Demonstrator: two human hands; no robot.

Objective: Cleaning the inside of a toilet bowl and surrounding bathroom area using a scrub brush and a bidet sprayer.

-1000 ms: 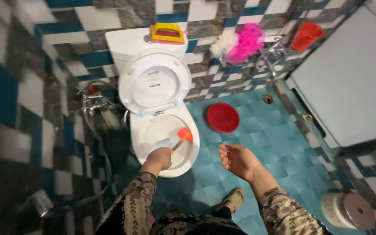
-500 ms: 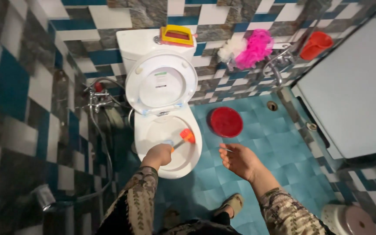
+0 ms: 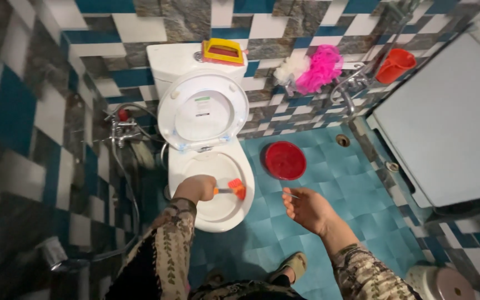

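Left hand (image 3: 195, 188) grips the orange brush (image 3: 236, 189) by its handle, head inside the toilet bowl (image 3: 218, 214) against the right wall; right hand (image 3: 308, 209) hangs spread and empty over the floor, balancing

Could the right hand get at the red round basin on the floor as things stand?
Probably yes. The right hand is open and holds nothing, hanging over bare teal floor tiles, and nothing lies between it and the red basin. The left hand is busy with the orange brush.
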